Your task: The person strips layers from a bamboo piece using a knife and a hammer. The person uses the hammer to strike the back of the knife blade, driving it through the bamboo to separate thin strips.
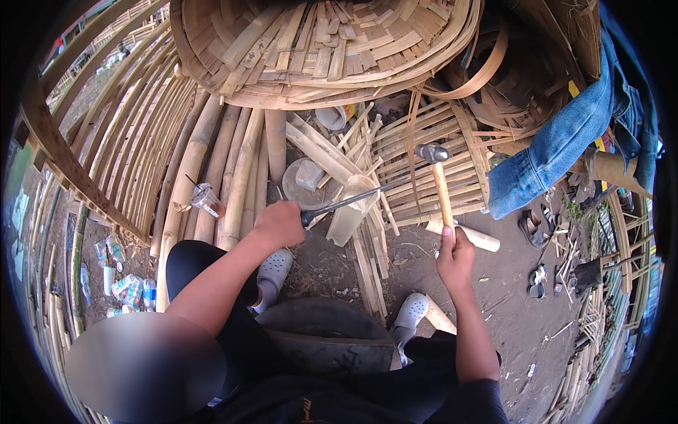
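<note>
Though apart, left fingers (284, 220) around knife (345, 203), right fingers (454, 249) around hammer (441, 187).

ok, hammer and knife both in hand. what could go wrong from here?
1. If swung at the knife, the hammer in the right hand might glance off its narrow blade; the left hand on its handle is bare.
2. The knife could slip on the curved bamboo; the perforated left clog might shield little.
3. A bump could tip the cup on the poles.
</note>
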Demonstrator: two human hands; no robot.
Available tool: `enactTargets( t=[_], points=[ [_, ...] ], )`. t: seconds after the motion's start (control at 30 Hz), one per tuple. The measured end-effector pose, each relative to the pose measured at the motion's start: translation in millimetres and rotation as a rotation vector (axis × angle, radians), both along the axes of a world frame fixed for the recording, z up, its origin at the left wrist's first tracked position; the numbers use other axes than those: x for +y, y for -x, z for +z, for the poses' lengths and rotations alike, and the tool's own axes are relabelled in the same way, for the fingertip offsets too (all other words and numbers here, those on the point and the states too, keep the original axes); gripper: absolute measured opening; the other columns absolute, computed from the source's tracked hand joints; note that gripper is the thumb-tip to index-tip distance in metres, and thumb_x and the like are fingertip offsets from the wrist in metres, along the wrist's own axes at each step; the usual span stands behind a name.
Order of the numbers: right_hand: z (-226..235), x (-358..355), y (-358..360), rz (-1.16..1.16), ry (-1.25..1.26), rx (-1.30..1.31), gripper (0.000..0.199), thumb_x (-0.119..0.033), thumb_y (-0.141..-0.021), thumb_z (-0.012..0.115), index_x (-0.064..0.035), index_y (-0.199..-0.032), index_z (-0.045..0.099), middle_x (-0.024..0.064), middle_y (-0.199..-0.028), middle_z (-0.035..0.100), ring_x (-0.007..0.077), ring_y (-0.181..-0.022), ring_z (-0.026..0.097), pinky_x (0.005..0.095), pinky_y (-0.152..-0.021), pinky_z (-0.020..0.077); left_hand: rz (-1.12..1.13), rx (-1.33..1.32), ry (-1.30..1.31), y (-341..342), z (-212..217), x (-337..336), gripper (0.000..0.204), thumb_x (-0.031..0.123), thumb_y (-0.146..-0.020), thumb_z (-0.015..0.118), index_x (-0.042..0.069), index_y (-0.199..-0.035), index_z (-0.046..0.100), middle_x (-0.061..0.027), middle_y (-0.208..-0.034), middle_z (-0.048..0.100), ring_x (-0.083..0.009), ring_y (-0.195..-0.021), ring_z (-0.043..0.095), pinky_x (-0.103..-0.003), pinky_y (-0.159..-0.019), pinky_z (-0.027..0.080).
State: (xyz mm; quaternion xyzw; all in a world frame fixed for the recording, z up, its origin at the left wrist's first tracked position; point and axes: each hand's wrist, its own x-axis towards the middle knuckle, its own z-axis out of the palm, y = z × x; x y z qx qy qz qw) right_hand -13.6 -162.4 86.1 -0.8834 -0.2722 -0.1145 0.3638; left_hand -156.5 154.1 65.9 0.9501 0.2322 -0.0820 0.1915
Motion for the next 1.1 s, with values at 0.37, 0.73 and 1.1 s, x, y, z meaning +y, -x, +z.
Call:
enactTargets(
  t=[0.37, 0.73, 1.1],
  points=[
    [-107.7, -16.7, -15.2, -0.051, 0.16, 0.089, 0.046, -0.034, -0.098, 0.05, 0.003, -0.072, 0.054, 0.0144, -0.05, 0.046, 0.0264, -0.045, 0.052, 0.0405, -0.046, 0.0383, 0.061, 0.002, 0.012, -4.4, -1.4, -26.4, 0.032, 0.015, -0.074, 0.059, -0.002, -0.101, 0.064, -0.0247, -0.105, 0.065, -0.0352, -0.101, 0.065, -0.043, -0.086, 0.052],
    [43.0, 30.6, 8.8, 0.242, -0.225, -0.163, 0.034, -0.03, -0.096, 0.05, -0.0001, -0.079, 0.051, 0.0121, -0.051, 0.046, 0.0261, -0.044, 0.051, 0.0356, -0.046, 0.0397, 0.117, 0.062, 0.029, 25.5, -14.1, -26.7, 0.032, 0.014, -0.073, 0.059, -0.004, -0.099, 0.064, -0.0258, -0.102, 0.065, -0.0358, -0.096, 0.066, -0.044, -0.084, 0.053],
    [-39.8, -2.2, 5.0, 0.075, 0.394, 0.037, 0.047, -0.037, -0.095, 0.053, 0.0035, -0.072, 0.058, 0.0251, -0.061, 0.056, 0.0433, -0.057, 0.056, 0.0466, -0.055, 0.0448, 0.219, -0.067, 0.11, 23.5, -22.4, 4.2, 0.032, 0.017, -0.076, 0.06, -0.004, -0.1, 0.063, -0.0265, -0.099, 0.065, -0.0377, -0.097, 0.066, -0.043, -0.084, 0.054]
  ],
)
